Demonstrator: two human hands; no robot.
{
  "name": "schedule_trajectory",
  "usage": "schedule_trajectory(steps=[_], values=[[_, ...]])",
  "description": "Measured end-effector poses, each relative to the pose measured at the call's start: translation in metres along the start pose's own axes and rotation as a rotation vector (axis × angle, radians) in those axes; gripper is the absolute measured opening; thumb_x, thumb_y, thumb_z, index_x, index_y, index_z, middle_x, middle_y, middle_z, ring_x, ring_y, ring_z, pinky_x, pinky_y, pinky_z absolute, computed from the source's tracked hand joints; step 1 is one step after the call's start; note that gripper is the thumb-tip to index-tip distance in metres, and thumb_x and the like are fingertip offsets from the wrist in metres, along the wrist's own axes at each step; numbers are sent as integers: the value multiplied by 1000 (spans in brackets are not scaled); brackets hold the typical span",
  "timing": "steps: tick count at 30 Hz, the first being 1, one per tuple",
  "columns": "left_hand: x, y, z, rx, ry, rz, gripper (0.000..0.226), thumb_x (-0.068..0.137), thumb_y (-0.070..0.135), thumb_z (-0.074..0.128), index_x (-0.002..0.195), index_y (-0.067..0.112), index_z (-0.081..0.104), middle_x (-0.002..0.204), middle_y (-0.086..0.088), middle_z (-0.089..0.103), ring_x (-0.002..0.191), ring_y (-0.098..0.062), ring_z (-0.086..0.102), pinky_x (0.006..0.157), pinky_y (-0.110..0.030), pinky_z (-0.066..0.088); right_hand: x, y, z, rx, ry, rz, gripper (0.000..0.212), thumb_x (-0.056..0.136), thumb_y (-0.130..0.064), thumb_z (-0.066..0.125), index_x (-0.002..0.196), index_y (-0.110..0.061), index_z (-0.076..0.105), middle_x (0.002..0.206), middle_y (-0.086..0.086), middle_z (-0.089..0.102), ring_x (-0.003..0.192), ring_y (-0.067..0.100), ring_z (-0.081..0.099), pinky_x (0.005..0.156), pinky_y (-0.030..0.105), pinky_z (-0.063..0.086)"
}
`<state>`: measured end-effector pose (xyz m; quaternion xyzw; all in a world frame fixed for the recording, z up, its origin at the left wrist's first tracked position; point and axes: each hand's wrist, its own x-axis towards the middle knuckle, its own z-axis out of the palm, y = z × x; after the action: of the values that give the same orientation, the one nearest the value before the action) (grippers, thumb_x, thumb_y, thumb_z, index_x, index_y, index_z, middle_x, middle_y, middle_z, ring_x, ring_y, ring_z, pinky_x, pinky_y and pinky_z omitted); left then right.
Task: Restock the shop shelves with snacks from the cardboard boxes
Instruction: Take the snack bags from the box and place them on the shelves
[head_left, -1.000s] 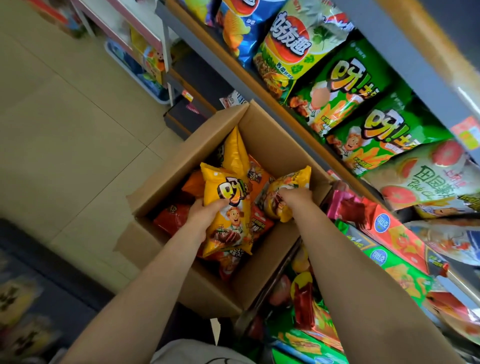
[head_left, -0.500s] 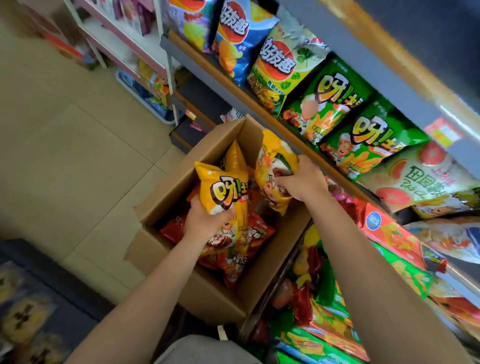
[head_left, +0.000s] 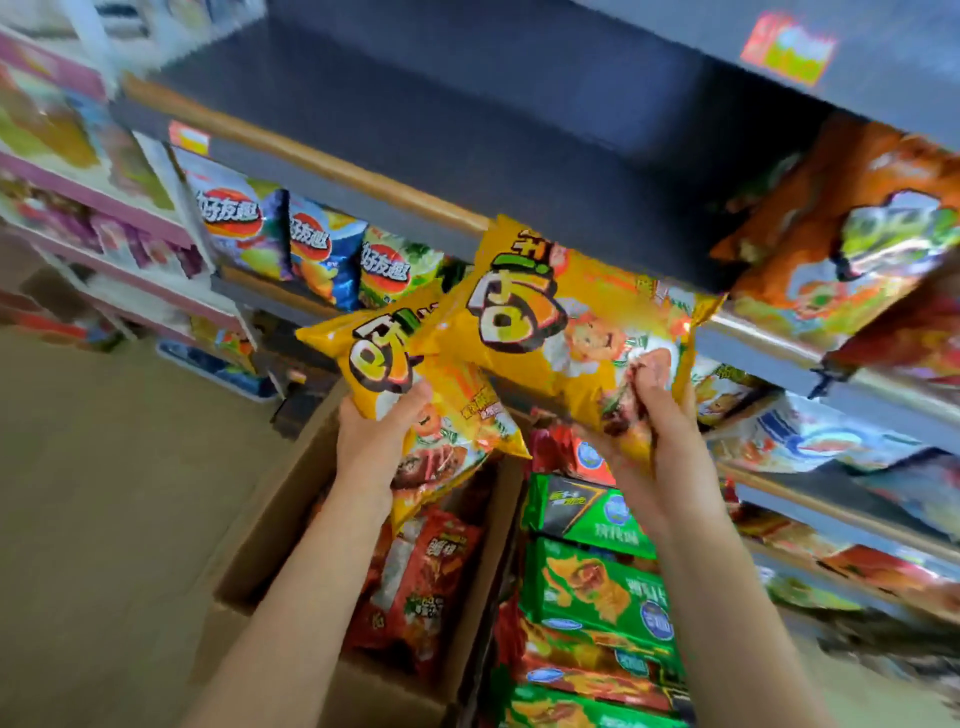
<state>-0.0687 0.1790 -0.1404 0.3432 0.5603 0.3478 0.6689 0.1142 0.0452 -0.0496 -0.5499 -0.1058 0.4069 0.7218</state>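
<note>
My left hand (head_left: 376, 431) grips a yellow snack bag (head_left: 415, 395) by its lower half, lifted above the open cardboard box (head_left: 270, 525). My right hand (head_left: 657, 395) grips a second, larger-looking yellow snack bag (head_left: 550, 317) near its bottom end, raised in front of the dark shelf (head_left: 467, 130) with a bare stretch on it. The two bags overlap in mid-air. Red snack bags (head_left: 421, 577) lie inside the box below my left forearm.
Orange bags (head_left: 841, 244) sit on the dark shelf at the right. Chip bags (head_left: 311, 249) line the shelf below at the left, green packs (head_left: 592, 582) fill lower shelves. Pink shelving (head_left: 78, 197) stands far left beside tan floor (head_left: 104, 493).
Both hands have lifted their yellow bags out of the box and up toward the dark upper shelf. The view has tilted upward.
</note>
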Motion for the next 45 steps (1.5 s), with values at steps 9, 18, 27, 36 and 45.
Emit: schedule_trajectory(steps=[9, 18, 27, 36, 45], values=[[-53, 23, 29, -17, -188, 68, 87, 72, 45, 84, 148, 28, 42, 138, 6, 57, 125, -17, 54, 105, -39, 41, -52, -4, -32, -425, 42, -226, 101, 66, -60, 82, 144, -66, 18, 145, 1, 54, 124, 22, 60, 108, 54, 45], [-117, 41, 21, 110, -220, 220, 62, 81, 31, 80, 135, 33, 50, 119, 15, 64, 109, -7, 60, 93, -33, 45, -82, -36, -77, -840, -40, -358, 64, 75, -44, 81, 128, -47, 46, 150, 5, 39, 145, 18, 29, 113, 35, 32], [-152, 50, 0, 360, -194, 376, 67, 77, 29, 84, 133, 37, 48, 119, 18, 63, 106, 1, 58, 92, -29, 46, -116, -31, -74, -614, -278, -206, 57, 82, -46, 75, 128, -47, 41, 119, -17, 63, 111, 7, 63, 94, 34, 52], [-114, 67, -2, 430, -266, 441, 72, 74, 24, 87, 132, 35, 45, 114, 24, 59, 100, 8, 56, 77, -17, 43, -86, -23, -17, -732, -16, -210, 120, 55, -70, 80, 144, -17, 20, 123, 7, 57, 96, 14, 61, 80, 30, 49], [-7, 117, -12, 504, -376, 411, 75, 72, 33, 88, 136, 32, 48, 126, 13, 62, 115, -12, 58, 97, -37, 46, -33, -30, 60, -996, 56, -204, 109, 74, -56, 80, 151, -56, 3, 130, -19, 58, 111, 13, 64, 81, 28, 58]])
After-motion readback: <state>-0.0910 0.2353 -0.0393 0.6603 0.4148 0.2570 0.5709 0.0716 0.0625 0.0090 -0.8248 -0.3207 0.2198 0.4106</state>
